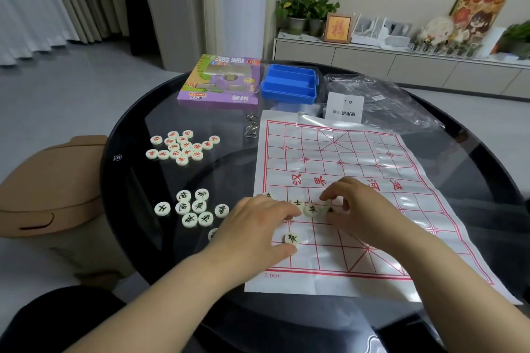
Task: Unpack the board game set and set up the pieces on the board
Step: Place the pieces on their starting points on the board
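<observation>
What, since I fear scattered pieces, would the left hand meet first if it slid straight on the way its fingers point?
Probably the black-marked piece just off the fingertips of the left hand on the board, with the right hand close beyond; whether they touch is unclear.

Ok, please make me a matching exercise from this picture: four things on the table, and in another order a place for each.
1. red-lettered pile
2. black-lettered pile
3. blue tray
4. plastic bag

A. beyond the far right corner of the board
B. right beside the purple box
C. next to the left hand
D. left of the board, far side

Pairs: 1-D, 2-C, 3-B, 4-A
</observation>
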The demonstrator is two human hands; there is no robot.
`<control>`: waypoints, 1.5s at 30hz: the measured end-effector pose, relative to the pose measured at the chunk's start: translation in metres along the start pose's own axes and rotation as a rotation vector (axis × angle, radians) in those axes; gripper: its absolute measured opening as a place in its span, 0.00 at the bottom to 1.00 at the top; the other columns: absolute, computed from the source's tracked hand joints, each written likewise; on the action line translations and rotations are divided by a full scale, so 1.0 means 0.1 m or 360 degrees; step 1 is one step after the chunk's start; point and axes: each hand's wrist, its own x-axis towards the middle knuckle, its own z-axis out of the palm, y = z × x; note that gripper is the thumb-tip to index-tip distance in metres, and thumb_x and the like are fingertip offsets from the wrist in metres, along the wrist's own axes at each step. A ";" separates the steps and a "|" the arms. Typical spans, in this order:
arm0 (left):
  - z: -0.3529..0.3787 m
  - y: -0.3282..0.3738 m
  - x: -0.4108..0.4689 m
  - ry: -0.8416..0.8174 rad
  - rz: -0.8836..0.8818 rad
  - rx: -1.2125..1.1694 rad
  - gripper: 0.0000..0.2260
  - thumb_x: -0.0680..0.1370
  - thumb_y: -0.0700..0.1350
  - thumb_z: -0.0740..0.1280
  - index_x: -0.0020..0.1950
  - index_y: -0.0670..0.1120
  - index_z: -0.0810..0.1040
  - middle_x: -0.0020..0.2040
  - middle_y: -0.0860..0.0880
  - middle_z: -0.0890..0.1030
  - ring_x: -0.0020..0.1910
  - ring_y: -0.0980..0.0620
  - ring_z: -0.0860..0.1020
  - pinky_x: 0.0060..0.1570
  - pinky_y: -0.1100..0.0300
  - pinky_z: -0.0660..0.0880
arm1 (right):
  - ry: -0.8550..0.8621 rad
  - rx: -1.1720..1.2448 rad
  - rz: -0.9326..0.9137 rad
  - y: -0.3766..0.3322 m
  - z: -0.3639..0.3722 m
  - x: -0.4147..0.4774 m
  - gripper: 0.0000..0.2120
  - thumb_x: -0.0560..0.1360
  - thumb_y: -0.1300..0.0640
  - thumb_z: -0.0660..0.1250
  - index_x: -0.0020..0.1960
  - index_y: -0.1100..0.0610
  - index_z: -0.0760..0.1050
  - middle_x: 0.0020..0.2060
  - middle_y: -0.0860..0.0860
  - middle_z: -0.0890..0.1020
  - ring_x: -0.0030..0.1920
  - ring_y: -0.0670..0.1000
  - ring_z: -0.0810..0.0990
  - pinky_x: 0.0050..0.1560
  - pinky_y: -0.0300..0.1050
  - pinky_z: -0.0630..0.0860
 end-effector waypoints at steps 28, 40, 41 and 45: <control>-0.37 -0.95 -0.67 0.0543 -0.0543 -0.0165 0.17 0.75 0.38 0.65 0.63 0.49 0.74 0.54 0.56 0.73 0.54 0.62 0.65 0.53 0.72 0.59 | -0.0004 -0.0007 -0.0587 -1.15 0.58 0.31 0.17 0.77 0.61 0.58 0.64 0.53 0.71 0.59 0.51 0.73 0.60 0.52 0.69 0.55 0.40 0.65; -0.22 -0.22 -0.50 0.0540 -0.0166 -0.0480 0.27 0.71 0.37 0.70 0.57 0.66 0.66 0.49 0.69 0.69 0.52 0.71 0.70 0.49 0.81 0.65 | -0.0042 -0.0003 -0.0245 -0.74 0.13 0.10 0.13 0.75 0.61 0.63 0.59 0.53 0.74 0.56 0.49 0.75 0.51 0.47 0.74 0.45 0.29 0.68; -0.15 -0.14 -0.42 0.0476 -0.0136 -0.0478 0.25 0.72 0.38 0.68 0.61 0.63 0.68 0.50 0.69 0.68 0.51 0.73 0.69 0.49 0.81 0.64 | -0.0060 -0.0041 -0.0218 -0.66 0.10 0.06 0.13 0.75 0.61 0.63 0.59 0.53 0.74 0.56 0.49 0.76 0.49 0.46 0.73 0.44 0.29 0.67; 0.02 0.07 -0.08 0.0321 -0.0141 -0.0526 0.22 0.75 0.38 0.65 0.66 0.55 0.68 0.61 0.59 0.71 0.54 0.64 0.73 0.56 0.69 0.68 | -0.0092 -0.0137 -0.0121 -0.44 0.08 -0.08 0.13 0.75 0.62 0.61 0.58 0.54 0.74 0.56 0.50 0.76 0.51 0.48 0.74 0.46 0.35 0.67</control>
